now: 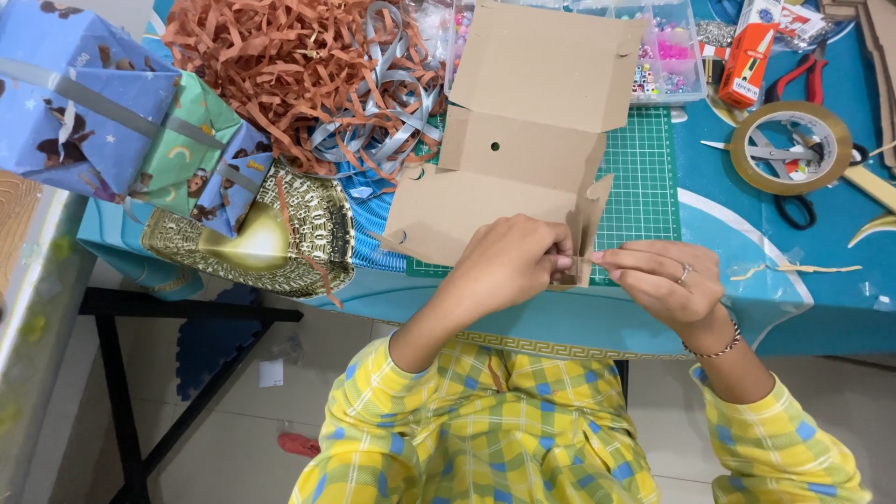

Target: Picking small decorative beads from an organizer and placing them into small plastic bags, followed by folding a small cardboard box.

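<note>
Both sets of fingertips met at the lower right corner of the flat cardboard box blank point(523, 177), which lay half-folded over the green cutting mat point(644, 177). The left hand point(509, 266) was curled over that corner, fingers pinched narrow on a small flap, while the right hand point(658, 275) reached in from the mat's near edge with fingers stretched nearly straight, tips closed on the same flap. The card looked light and stiff, likely to crease along its scored lines and best gripped at flap edges, not the broad panels. Both wrists bent inward, forearms in yellow checked sleeves rising from the lap. Left of the mat lay shredded brown paper point(280, 65); right of it sat a tape roll point(791, 147).
</note>
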